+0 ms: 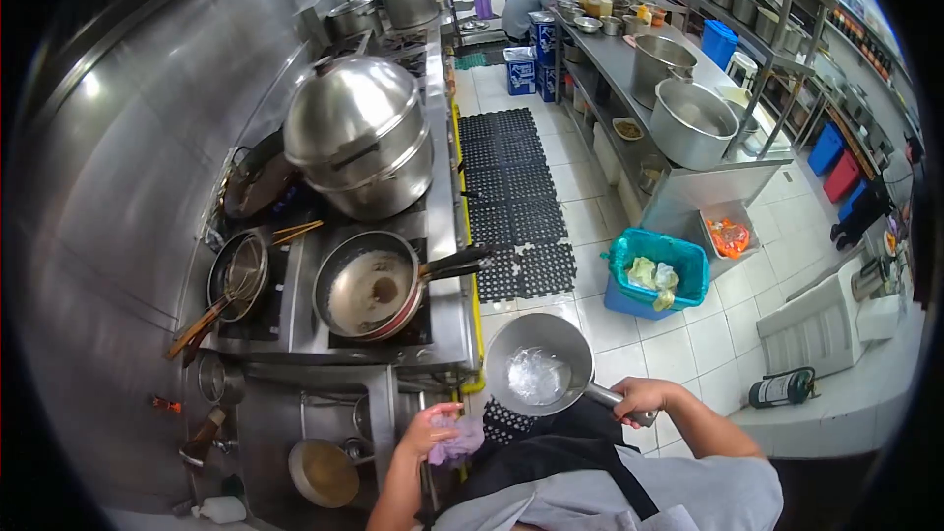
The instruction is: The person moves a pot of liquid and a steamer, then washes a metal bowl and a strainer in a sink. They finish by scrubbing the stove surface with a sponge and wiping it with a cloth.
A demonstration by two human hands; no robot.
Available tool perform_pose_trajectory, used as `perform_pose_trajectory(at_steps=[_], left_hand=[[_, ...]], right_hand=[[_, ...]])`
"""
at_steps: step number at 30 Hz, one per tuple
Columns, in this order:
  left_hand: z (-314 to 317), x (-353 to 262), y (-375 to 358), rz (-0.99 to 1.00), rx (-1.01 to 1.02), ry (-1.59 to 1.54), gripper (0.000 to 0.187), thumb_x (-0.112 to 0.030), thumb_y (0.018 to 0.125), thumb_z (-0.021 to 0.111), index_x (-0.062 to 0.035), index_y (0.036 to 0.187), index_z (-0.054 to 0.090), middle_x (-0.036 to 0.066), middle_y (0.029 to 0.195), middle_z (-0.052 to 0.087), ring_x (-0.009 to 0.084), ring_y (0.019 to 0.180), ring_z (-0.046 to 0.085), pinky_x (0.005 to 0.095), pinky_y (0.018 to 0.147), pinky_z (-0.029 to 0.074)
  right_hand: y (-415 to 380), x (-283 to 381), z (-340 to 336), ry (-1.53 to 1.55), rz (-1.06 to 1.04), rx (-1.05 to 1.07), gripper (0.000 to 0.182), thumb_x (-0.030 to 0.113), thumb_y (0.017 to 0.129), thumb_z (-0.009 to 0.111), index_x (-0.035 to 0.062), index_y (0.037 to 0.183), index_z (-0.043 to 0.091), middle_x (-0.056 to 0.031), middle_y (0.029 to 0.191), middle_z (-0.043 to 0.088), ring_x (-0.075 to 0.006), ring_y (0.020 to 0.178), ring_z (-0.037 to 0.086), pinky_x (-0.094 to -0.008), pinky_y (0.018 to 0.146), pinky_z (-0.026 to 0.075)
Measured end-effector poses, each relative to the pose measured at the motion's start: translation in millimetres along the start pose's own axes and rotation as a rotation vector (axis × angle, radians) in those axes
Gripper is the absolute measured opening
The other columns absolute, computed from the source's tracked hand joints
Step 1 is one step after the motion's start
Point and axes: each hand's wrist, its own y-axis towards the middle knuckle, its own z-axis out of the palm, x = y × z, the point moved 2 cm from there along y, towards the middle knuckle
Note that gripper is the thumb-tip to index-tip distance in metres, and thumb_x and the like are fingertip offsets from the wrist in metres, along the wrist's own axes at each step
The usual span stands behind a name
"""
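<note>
In my right hand is the handle of a grey metal saucepan, held out in front of my body. Clear, shiny liquid lies in the bottom of the pan. My left hand grips a crumpled purple cloth just left of the pan, beside the sink edge. A frying pan with a brownish residue inside sits on the stove, ahead and to the left of my hands. Below it, the sink holds another pan with a tan bottom.
A large domed steamer pot stands on the stove, near a wok with a strainer. A teal-lined bin is on the tiled floor, right of a black mat. Big pots stand on the right counter. Farther back, a person crouches.
</note>
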Motion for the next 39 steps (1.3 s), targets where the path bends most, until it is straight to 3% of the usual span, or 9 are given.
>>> perform_pose_trajectory(at_steps=[5, 7, 11, 14, 20, 21, 24, 34, 39], left_hand=[[25.6, 87.6, 115.2, -0.427, 0.171, 0.73, 0.02, -0.015, 0.077, 0.07, -0.0064, 0.094, 0.074, 0.008, 0.085, 0.072, 0.0173, 0.077, 0.066, 0.0334, 0.07, 0.053], [16.9, 139.7, 145.7, -0.216, 0.734, 1.514, 0.027, -0.031, 0.081, 0.061, -0.0101, 0.091, 0.075, 0.011, 0.086, 0.073, 0.0232, 0.08, 0.069, 0.0394, 0.07, 0.053], [-2.1, 193.8, 152.8, -0.341, 1.048, 1.518, 0.033, -0.03, 0.081, 0.058, -0.0039, 0.096, 0.072, 0.019, 0.095, 0.069, 0.0391, 0.085, 0.063, 0.0459, 0.076, 0.049], [21.9, 207.0, 164.0, -0.394, 0.8, 1.637, 0.038, -0.043, 0.083, 0.054, -0.0162, 0.1, 0.075, 0.013, 0.105, 0.07, 0.0311, 0.093, 0.068, 0.0435, 0.075, 0.053], [77.3, 211.8, 226.1, -0.517, 0.66, 1.493, 0.039, -0.043, 0.077, 0.067, -0.0096, 0.095, 0.075, 0.015, 0.099, 0.071, 0.0312, 0.088, 0.069, 0.0431, 0.074, 0.054], [90.3, 224.0, 258.3, -1.361, 0.197, 1.166, 0.035, -0.036, 0.075, 0.07, -0.0053, 0.09, 0.074, 0.018, 0.092, 0.071, 0.0315, 0.085, 0.07, 0.0422, 0.072, 0.055], [97.7, 172.3, 284.3, -0.8, -0.013, 0.99, 0.036, -0.037, 0.078, 0.066, -0.0037, 0.088, 0.074, 0.018, 0.086, 0.071, 0.0308, 0.085, 0.07, 0.0403, 0.074, 0.055], [57.8, 124.1, 506.9, -0.998, -0.281, 0.98, 0.036, -0.042, 0.08, 0.064, -0.0074, 0.087, 0.074, 0.016, 0.085, 0.071, 0.0309, 0.085, 0.07, 0.0399, 0.076, 0.055], [32.6, 68.1, 576.0, -0.646, -0.084, 1.317, 0.028, -0.031, 0.083, 0.058, -0.008, 0.085, 0.075, 0.013, 0.095, 0.071, 0.028, 0.086, 0.07, 0.0389, 0.075, 0.054]], right_hand=[[-5.1, -56.0, -103.1, 0.117, -0.027, -0.246, 0.016, 0.01, 0.078, 0.066, -0.004, 0.085, 0.06, -0.01, 0.067, 0.064, -0.0177, 0.054, 0.063, -0.0317, 0.05, 0.053], [-13.7, -56.0, -141.2, 0.14, -0.024, -0.296, 0.016, 0.009, 0.078, 0.066, -0.0044, 0.085, 0.06, -0.0105, 0.067, 0.064, -0.0178, 0.054, 0.063, -0.032, 0.05, 0.053], [-1.4, -62.1, -219.1, 0.223, -0.064, -0.422, 0.016, 0.004, 0.079, 0.064, -0.0086, 0.086, 0.058, -0.0122, 0.067, 0.062, -0.0201, 0.053, 0.062, -0.0342, 0.049, 0.053], [4.3, -35.4, -272.9, 0.289, -0.099, -0.434, 0.016, 0.006, 0.08, 0.064, -0.0075, 0.086, 0.057, -0.0118, 0.066, 0.062, -0.0207, 0.051, 0.061, -0.0343, 0.048, 0.051], [67.7, 73.1, -381.4, 0.289, -0.205, -0.441, 0.015, 0.008, 0.083, 0.061, -0.0052, 0.086, 0.056, -0.0113, 0.065, 0.06, -0.0211, 0.049, 0.06, -0.0335, 0.046, 0.049], [86.8, 93.5, -402.4, 0.328, -0.22, -0.425, 0.014, 0.01, 0.082, 0.062, -0.0034, 0.084, 0.057, -0.0104, 0.065, 0.061, -0.0203, 0.049, 0.06, -0.0324, 0.046, 0.049], [136.8, 173.4, -468.8, 0.355, -0.239, -0.407, 0.013, 0.011, 0.081, 0.063, -0.0015, 0.082, 0.059, -0.0096, 0.065, 0.061, -0.0193, 0.05, 0.061, -0.031, 0.046, 0.048], [265.9, 474.3, -676.7, 0.235, -0.369, -0.397, 0.011, 0.008, 0.079, 0.061, -0.0033, 0.08, 0.063, -0.0101, 0.063, 0.061, -0.0193, 0.048, 0.058, -0.0321, 0.047, 0.049], [323.5, 602.2, -775.0, 0.251, -0.431, -0.419, 0.009, 0.006, 0.079, 0.06, -0.0025, 0.076, 0.062, -0.0095, 0.061, 0.059, -0.0189, 0.048, 0.056, -0.033, 0.046, 0.049]])
